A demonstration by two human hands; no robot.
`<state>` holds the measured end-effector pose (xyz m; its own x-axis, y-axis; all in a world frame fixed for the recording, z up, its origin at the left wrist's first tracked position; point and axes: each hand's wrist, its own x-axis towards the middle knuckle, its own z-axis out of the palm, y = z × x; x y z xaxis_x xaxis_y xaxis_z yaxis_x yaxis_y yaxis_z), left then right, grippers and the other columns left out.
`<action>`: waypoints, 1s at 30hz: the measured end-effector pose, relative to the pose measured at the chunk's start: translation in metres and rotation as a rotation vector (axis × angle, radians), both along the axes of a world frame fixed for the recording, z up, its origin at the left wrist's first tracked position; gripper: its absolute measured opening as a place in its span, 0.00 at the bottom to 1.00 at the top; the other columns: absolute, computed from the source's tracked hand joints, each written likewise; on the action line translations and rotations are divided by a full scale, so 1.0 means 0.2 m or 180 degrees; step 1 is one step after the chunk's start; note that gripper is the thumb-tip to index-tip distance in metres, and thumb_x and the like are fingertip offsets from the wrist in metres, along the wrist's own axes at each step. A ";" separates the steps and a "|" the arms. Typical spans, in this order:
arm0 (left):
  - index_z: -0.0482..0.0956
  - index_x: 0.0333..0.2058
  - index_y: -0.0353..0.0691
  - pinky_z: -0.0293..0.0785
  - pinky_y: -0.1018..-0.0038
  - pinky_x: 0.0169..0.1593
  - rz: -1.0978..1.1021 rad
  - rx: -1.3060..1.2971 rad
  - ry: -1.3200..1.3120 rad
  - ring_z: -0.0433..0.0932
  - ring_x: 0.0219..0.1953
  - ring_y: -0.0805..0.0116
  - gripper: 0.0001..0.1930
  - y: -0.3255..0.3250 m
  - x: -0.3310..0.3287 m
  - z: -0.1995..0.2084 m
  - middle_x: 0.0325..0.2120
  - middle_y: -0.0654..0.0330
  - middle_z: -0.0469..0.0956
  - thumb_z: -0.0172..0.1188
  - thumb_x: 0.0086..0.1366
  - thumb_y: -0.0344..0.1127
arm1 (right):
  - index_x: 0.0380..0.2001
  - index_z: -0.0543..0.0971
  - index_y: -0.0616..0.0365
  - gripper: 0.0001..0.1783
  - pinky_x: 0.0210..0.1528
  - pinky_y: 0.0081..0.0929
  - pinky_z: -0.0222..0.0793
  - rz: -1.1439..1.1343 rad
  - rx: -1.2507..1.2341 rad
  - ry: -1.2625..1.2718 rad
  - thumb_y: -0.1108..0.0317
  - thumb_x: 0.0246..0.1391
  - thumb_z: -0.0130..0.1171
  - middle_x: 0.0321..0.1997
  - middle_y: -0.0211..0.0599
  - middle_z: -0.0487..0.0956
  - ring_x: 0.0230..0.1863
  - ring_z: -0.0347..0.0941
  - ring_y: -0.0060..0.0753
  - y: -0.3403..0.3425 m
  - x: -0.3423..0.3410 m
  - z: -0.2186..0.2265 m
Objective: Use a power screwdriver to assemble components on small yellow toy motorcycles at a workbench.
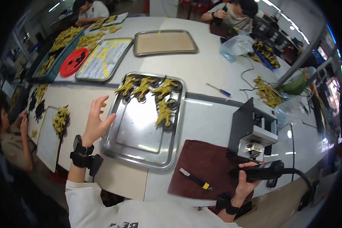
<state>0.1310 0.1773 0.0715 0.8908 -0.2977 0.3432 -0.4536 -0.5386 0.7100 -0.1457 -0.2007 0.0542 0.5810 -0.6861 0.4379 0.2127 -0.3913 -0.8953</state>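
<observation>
My left hand (97,119) is raised over the left edge of a shiny metal tray (135,142). Its thumb and fingers are apart, and a small yellow spot shows by a finger. On the tray's far and right parts lie several yellow plastic pieces (164,112) with dark round parts attached. My right hand (247,184) is wrapped around a black corded electric screwdriver (260,171), held above the near right of the table. Beneath and left of it is a brown cloth (201,159), bearing a black pen-like tool with a yellow band (195,178).
A grey and black bench machine (252,131) stands beside the cloth. A screwdriver (218,90) lies beyond. Across the table are a paper-lined tray (104,59), a brown-lined tray (165,42), a red dish (74,62) and heaps of yellow pieces (268,93). Other people sit around the table.
</observation>
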 end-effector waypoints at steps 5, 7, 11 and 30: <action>0.60 0.60 0.46 0.50 0.58 0.64 -0.0413 0.1160 -0.0687 0.53 0.61 0.43 0.42 -0.06 0.53 -0.19 0.59 0.45 0.55 0.52 0.39 0.23 | 0.56 0.51 0.60 0.40 0.50 0.32 0.68 0.0437 -0.0249 0.0054 0.75 0.42 0.63 0.37 0.43 0.74 0.38 0.74 0.35 0.00 0.03 0.03; 0.59 0.61 0.52 0.44 0.56 0.66 -0.0690 0.1409 0.0022 0.46 0.64 0.38 0.45 -0.08 0.70 -0.29 0.64 0.47 0.49 0.53 0.36 0.25 | 0.54 0.50 0.59 0.36 0.45 0.33 0.72 0.0454 -0.0049 -0.0192 0.79 0.44 0.57 0.35 0.44 0.74 0.33 0.75 0.34 0.02 0.04 0.01; 0.64 0.58 0.50 0.45 0.55 0.66 -0.1318 0.1887 0.0557 0.47 0.64 0.40 0.43 -0.18 0.79 -0.26 0.64 0.51 0.52 0.55 0.34 0.27 | 0.52 0.50 0.57 0.34 0.35 0.29 0.74 0.0318 0.0058 -0.0302 0.79 0.45 0.56 0.27 0.37 0.71 0.23 0.71 0.29 0.01 0.04 -0.02; 0.65 0.53 0.47 0.54 0.59 0.57 -0.1116 0.2556 -0.0472 0.61 0.51 0.50 0.43 -0.17 0.68 -0.11 0.44 0.50 0.65 0.63 0.30 0.35 | 0.56 0.47 0.61 0.37 0.32 0.26 0.72 -0.0243 0.0193 -0.0522 0.71 0.47 0.56 0.26 0.35 0.70 0.21 0.69 0.24 0.00 0.07 -0.05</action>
<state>0.2661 0.1435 0.0485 0.6662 -0.7456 0.0182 -0.7433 -0.6617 0.0986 -0.1311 -0.2007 0.0442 0.4505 -0.7535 0.4789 0.3295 -0.3582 -0.8736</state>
